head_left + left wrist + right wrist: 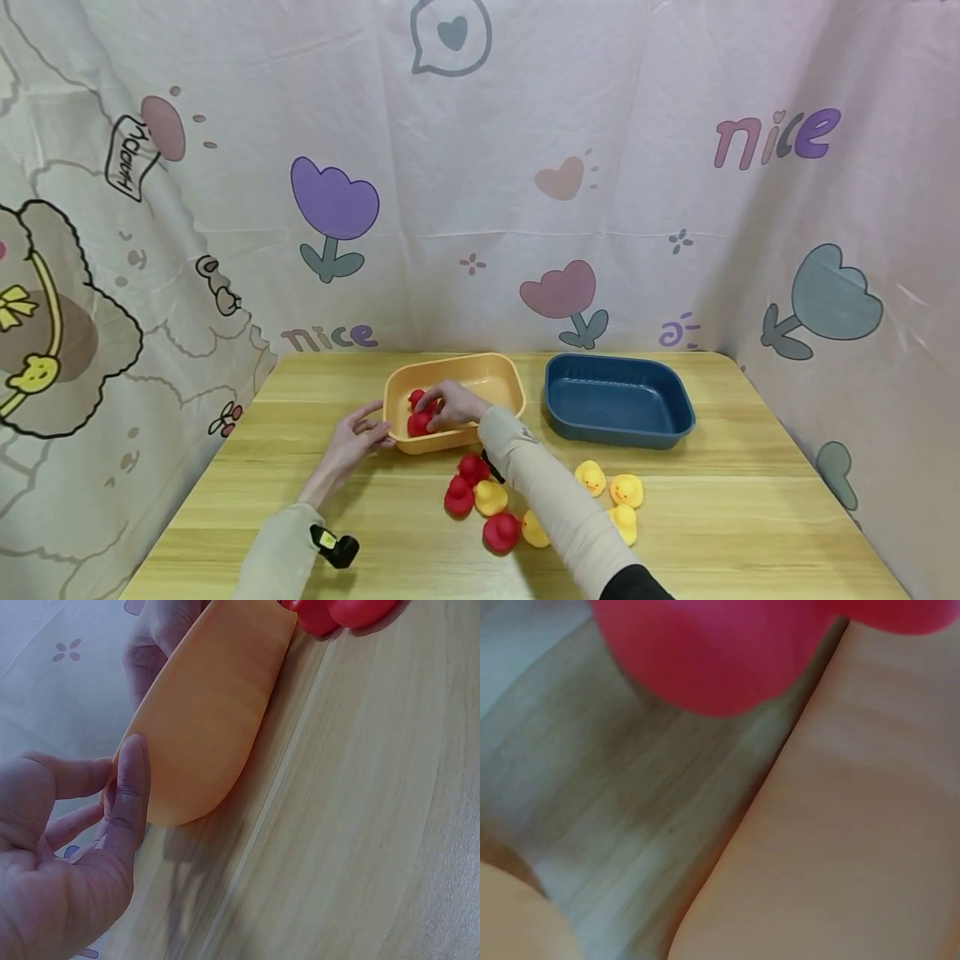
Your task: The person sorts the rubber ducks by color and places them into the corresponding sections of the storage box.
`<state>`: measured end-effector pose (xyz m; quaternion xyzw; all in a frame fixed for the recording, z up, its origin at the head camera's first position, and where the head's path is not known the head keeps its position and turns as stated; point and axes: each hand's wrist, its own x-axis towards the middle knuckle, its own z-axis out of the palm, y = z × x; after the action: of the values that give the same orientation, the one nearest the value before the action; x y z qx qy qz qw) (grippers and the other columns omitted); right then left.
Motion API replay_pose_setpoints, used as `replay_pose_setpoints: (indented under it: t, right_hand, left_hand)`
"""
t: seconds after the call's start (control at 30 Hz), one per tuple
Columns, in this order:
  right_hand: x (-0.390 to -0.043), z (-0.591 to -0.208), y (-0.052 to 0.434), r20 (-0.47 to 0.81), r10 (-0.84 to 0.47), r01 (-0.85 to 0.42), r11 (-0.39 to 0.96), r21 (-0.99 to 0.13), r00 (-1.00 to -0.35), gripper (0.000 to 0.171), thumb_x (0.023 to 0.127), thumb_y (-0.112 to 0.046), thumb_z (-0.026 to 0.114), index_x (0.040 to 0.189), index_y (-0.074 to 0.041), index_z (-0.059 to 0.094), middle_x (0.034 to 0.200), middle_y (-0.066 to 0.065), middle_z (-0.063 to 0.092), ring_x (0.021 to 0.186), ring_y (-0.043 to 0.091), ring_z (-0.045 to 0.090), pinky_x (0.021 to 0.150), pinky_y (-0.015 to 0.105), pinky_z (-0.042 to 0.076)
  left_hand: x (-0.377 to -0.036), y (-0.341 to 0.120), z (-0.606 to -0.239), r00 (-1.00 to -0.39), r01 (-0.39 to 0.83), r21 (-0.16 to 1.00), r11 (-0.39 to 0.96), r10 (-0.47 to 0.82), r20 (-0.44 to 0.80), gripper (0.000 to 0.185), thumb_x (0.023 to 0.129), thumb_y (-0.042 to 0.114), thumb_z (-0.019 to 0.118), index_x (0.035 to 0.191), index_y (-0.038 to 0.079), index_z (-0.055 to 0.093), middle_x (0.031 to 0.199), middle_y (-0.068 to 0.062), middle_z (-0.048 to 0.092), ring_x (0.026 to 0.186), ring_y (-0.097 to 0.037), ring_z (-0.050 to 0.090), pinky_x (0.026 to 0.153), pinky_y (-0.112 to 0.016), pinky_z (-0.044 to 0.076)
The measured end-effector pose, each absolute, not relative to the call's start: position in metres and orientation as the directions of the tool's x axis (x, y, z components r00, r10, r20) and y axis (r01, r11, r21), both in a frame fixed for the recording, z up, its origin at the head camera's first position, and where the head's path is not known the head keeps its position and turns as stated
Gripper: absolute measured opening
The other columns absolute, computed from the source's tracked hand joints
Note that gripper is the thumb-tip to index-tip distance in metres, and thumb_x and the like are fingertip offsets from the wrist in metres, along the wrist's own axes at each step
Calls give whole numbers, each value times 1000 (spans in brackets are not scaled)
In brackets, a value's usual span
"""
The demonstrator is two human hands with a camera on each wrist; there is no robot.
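At the left front corner of a light orange plastic container [450,440], my left hand [352,437] pinches the wall between thumb and fingers, as the left wrist view also shows. My right hand [459,403] reaches over the front rim into it. Its curled thumb and fingers are around a red rubber duck [419,424] at the container's left end. Another red duck [416,397] sits just behind. In the right wrist view the container's outer wall [840,825] fills the right side, and the right hand is out of sight.
Red ducks [501,532] and yellow ducks [491,498] lie in front of the container, partly behind the right sleeve [555,508]. Several yellow ducks [626,491] are right of that sleeve. A dark blue container [618,433] stands at the back right. Printed cloth hangs behind the wooden table [750,500].
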<state>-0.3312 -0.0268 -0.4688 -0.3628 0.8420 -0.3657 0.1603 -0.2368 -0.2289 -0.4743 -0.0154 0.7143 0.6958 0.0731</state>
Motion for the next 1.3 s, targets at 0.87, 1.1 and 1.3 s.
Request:
replay_pose_setpoints:
  t: [0.87, 1.1, 1.3]
  right_hand:
    - [-297, -436, 10, 172, -766, -573, 292, -766, -620, 27, 77, -4, 66, 104, 0, 62, 100, 14, 65, 75, 22, 61, 67, 21, 54]
    - [-270, -421, 37, 178, -751, -553, 283, -783, -636, 27, 81, -18, 64, 107, -11, 63, 101, 10, 65, 81, 15, 60, 77, 20, 53]
    - [-242, -419, 60, 208, -755, -590, 276, -758, -621, 23, 83, -23, 62, 105, -19, 62, 96, -2, 65, 80, 9, 59, 76, 19, 53]
  left_hand:
    - [-235, -231, -474, -986, -121, 992, -27, 122, -117, 60, 87, 3, 52, 139, -1, 23, 91, -8, 57, 69, -11, 64, 77, -31, 56]
    - [-236, -232, -477, -989, -97, 995, -17, 113, -95, 60, 87, 6, 54, 139, -1, 24, 93, -11, 58, 69, -11, 64, 74, -27, 57]
    - [-236, -232, -478, -990, -84, 996, -15, 115, -82, 60, 87, 6, 54, 138, -1, 24, 92, -10, 58, 68, -10, 64, 71, -25, 57]
